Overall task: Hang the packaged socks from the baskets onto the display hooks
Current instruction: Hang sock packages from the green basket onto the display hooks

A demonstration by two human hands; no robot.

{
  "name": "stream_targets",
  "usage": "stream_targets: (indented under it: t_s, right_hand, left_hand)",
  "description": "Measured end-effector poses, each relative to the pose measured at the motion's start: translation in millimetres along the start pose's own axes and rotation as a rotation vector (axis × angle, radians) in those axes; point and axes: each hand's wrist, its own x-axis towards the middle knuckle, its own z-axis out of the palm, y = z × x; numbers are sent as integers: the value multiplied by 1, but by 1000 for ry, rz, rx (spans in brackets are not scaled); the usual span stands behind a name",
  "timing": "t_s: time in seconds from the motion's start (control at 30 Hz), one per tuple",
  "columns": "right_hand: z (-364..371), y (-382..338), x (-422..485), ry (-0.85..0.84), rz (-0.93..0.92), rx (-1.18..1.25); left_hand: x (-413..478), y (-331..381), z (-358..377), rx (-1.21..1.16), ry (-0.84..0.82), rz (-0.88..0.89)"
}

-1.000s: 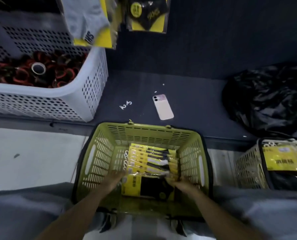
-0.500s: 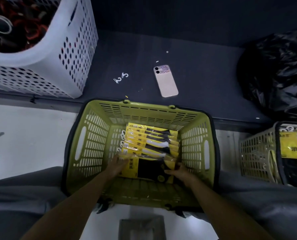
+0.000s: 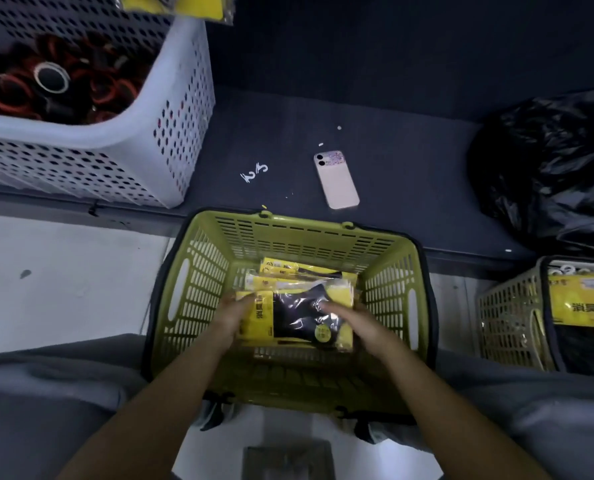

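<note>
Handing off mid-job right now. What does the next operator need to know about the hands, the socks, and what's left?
Left hand: grips the left edge of the front pack in the green basket.
Right hand: fingers lie on that pack's right side; the blur hides whether it grips.
More packs stand behind it. The right basket also holds some.
Done: unclear. A top-edge pack shows, but the hooks are out of view.
Left: lift the front pack out, hang it, then do the rest.
</note>
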Motion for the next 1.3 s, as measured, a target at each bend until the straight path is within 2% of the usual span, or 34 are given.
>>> stream_targets:
  t_s: [0.07, 0.13, 0.27, 0.37, 0.43, 0.5, 0.57, 0.63, 0.7, 0.87, 1.0, 1.1, 1.2, 1.3]
  right_hand:
    - [-8, -26, -20, 50, -99, 21]
    - [-18, -51, -44, 99, -180, 47]
    - [-47, -91, -91, 133, -388, 295]
    - [-64, -116, -123, 79, -529, 479]
    - [-64, -135, -142, 33, -623, 568]
    - [-57, -153, -155, -10, -712, 643]
    - [-43, -170, -167, -52, -765, 687]
    - [-29, -186, -175, -81, -802, 647]
    - [-19, -198, -185, -39, -846, 552]
    - [-23, -235, -212, 285, -1016, 432]
    - [-10, -278, -241, 294, -1232, 223]
    - [3, -303, -254, 312, -1349, 172]
    - [10, -318, -258, 273, -1381, 186]
    - [11, -328, -255, 249, -1374, 222]
  left_hand:
    - [-11, 27, 1, -32, 68, 7]
    - [-28, 56, -4, 27, 112, 129]
    - [-84, 113, -23, 57, 33, 445]
    - [-137, 149, -33, -9, 10, 543]
    - [-173, 166, -29, -79, -162, 546]
    - [-201, 183, -18, -242, -421, 585]
    - [-222, 200, 0, -365, -531, 691]
    - [-236, 216, 14, -451, -460, 823]
    - [-245, 230, 16, -503, -299, 907]
    - [-260, 252, -13, -357, -81, 1077]
    - [-267, 268, -24, -247, -39, 1151]
    - [-271, 277, -28, -176, -69, 1241]
    - [-273, 283, -31, -128, -104, 1263]
    - [-272, 290, -38, -116, -73, 1259]
